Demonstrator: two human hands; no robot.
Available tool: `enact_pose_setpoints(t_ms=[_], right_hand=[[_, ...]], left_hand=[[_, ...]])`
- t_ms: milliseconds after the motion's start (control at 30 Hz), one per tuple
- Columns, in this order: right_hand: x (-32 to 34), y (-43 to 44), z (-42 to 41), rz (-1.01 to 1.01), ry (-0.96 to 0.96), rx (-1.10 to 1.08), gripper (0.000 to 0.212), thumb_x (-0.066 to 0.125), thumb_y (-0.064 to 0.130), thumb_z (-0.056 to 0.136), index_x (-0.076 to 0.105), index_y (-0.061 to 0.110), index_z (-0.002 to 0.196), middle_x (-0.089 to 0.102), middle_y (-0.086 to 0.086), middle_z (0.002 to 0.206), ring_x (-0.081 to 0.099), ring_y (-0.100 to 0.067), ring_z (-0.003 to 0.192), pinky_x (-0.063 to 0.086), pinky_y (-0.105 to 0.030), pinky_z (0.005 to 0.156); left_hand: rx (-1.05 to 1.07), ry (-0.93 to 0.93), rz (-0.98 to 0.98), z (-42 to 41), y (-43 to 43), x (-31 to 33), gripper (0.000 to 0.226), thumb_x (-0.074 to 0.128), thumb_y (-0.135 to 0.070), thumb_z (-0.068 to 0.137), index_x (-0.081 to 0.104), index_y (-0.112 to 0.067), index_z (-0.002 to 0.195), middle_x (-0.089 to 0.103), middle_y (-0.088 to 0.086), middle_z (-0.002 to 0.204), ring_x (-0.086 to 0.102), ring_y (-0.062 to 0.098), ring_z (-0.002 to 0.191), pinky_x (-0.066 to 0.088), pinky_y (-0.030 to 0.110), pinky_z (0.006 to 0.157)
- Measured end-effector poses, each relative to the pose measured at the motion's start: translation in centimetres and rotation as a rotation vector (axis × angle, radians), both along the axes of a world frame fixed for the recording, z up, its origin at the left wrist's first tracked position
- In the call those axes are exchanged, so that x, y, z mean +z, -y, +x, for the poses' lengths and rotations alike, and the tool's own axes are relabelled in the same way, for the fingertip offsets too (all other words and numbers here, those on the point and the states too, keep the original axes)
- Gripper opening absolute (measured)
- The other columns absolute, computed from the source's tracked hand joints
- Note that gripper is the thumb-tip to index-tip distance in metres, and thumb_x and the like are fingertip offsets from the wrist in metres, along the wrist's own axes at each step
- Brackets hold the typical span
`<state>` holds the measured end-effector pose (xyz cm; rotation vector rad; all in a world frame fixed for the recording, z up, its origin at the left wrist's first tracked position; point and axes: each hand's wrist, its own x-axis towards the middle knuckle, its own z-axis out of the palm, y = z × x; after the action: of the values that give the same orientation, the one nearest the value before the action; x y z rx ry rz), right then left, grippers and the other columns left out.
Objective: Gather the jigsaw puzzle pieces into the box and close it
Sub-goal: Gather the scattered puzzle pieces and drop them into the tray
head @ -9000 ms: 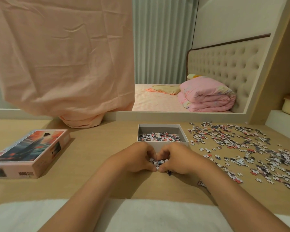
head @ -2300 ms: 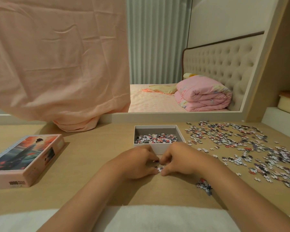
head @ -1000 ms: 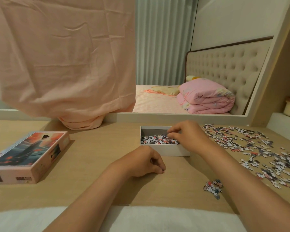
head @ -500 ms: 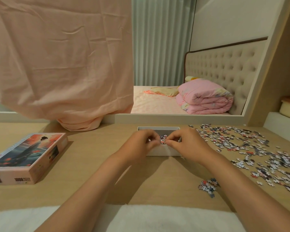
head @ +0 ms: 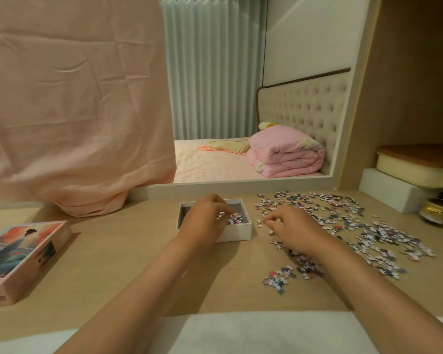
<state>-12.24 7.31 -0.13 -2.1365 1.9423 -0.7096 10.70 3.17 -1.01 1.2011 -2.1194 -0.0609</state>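
While my left hand (head: pixel 205 223) is hovering, curled, over the open box (head: pixel 238 232), my right hand (head: pixel 292 228) is sitting nearer the loose pieces (head: pixel 343 213) lying right of the box; I cannot tell whether either is pinching any.

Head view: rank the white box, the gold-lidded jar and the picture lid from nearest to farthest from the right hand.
1. White box: just left of the right hand.
2. Gold-lidded jar: well off to its right.
3. Picture lid: far to its left, farthest.
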Motion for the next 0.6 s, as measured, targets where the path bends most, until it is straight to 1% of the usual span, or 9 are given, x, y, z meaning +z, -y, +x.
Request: enact_pose_setpoints(t_ms=[33,100,167,267,333,433,467,533,600], right_hand=[[-0.3,-0.2,-1.2,0.038,-0.066,-0.031,0.029,0.049,0.042,0.098,0.068,0.033,0.118,0.06,0.004,0.131,0.054,-0.021,0.118,0.046,-0.042,0.101],[-1.3,-1.0,-3.2,0.159,-0.228,-0.111,0.051,0.037,0.053,0.1,0.043,0.033,0.146,0.032,-0.003,0.159,0.028,-0.028,0.145,0.026,-0.047,0.118],[-2.4,-1.8,-5.0,0.278,-0.281,-0.174,0.065,0.025,0.062,0.1,0.015,0.034,0.157,0.002,-0.003,0.166,-0.002,-0.029,0.153,0.005,-0.052,0.121],[-3.7,-2.7,-6.1,0.393,-0.26,-0.17,0.068,0.014,0.064,0.099,0.0,0.033,0.158,-0.014,-0.005,0.165,-0.016,-0.027,0.151,-0.004,-0.056,0.121],[-4.2,-3.2,-6.0,0.41,-0.27,-0.118,0.065,0.012,0.059,0.101,-0.001,0.031,0.158,-0.014,-0.005,0.165,-0.017,-0.023,0.151,-0.006,-0.053,0.121],[-4.9,-3.4,-5.6,0.349,-0.205,0.007,0.06,0.023,0.049,0.104,0.005,0.031,0.158,-0.001,0.001,0.167,-0.004,-0.018,0.153,0.001,-0.048,0.123],[-4.8,-3.6,-5.2,0.327,-0.118,0.06,0.059,0.03,0.043,0.104,0.009,0.031,0.158,0.007,0.002,0.166,0.006,-0.017,0.153,0.008,-0.045,0.123],[-4.2,-3.7,-4.7,0.334,0.212,0.159,0.062,0.042,0.023,0.103,0.015,0.027,0.158,0.023,0.002,0.163,0.023,-0.015,0.149,0.021,-0.035,0.121],[-3.7,-4.0,-4.3,0.344,0.506,0.195,0.064,0.044,0.008,0.102,0.016,0.02,0.158,0.03,-0.002,0.16,0.03,-0.013,0.146,0.027,-0.028,0.117]], left_hand=[[-0.048,-0.011,0.018,-1.3,-1.0,0.0,0.019,0.063,-0.025,0.091,0.075,-0.027,0.105,0.06,-0.009,0.108,0.057,0.014,0.102,0.048,0.032,0.083],[-0.159,0.047,0.074,-4.2,-2.9,0.0,0.027,0.059,-0.034,0.093,0.069,-0.028,0.118,0.057,-0.009,0.117,0.054,0.011,0.11,0.046,0.03,0.093],[-0.256,0.178,0.189,-6.8,-4.7,-0.3,0.052,0.057,-0.052,0.09,0.055,-0.027,0.136,0.049,-0.007,0.137,0.046,0.011,0.126,0.038,0.032,0.107],[-0.309,0.438,0.368,-9.1,-5.9,-1.2,0.092,0.051,-0.073,0.082,0.019,-0.028,0.155,0.012,-0.009,0.162,0.013,0.013,0.148,0.017,0.04,0.121],[-0.319,0.542,0.396,-10.0,-6.3,-2.0,0.105,0.05,-0.079,0.078,0.0,-0.028,0.156,-0.007,-0.012,0.163,-0.007,0.01,0.149,0.005,0.039,0.122],[-0.302,0.537,0.355,-10.4,-6.1,-3.1,0.112,0.047,-0.083,0.076,-0.009,-0.025,0.155,-0.015,-0.007,0.162,-0.018,0.009,0.147,-0.002,0.036,0.123],[-0.288,0.523,0.352,-10.3,-5.9,-3.3,0.113,0.046,-0.083,0.077,-0.01,-0.024,0.155,-0.016,-0.006,0.162,-0.019,0.009,0.147,-0.003,0.035,0.122],[-0.276,0.49,0.372,-9.9,-5.5,-3.6,0.111,0.046,-0.081,0.079,-0.009,-0.022,0.155,-0.013,-0.006,0.163,-0.015,0.009,0.148,-0.002,0.033,0.122],[-0.291,0.405,0.372,-9.7,-5.2,-3.7,0.104,0.049,-0.076,0.081,0.002,-0.023,0.157,0.006,-0.006,0.164,0.005,0.012,0.15,0.011,0.031,0.122]])
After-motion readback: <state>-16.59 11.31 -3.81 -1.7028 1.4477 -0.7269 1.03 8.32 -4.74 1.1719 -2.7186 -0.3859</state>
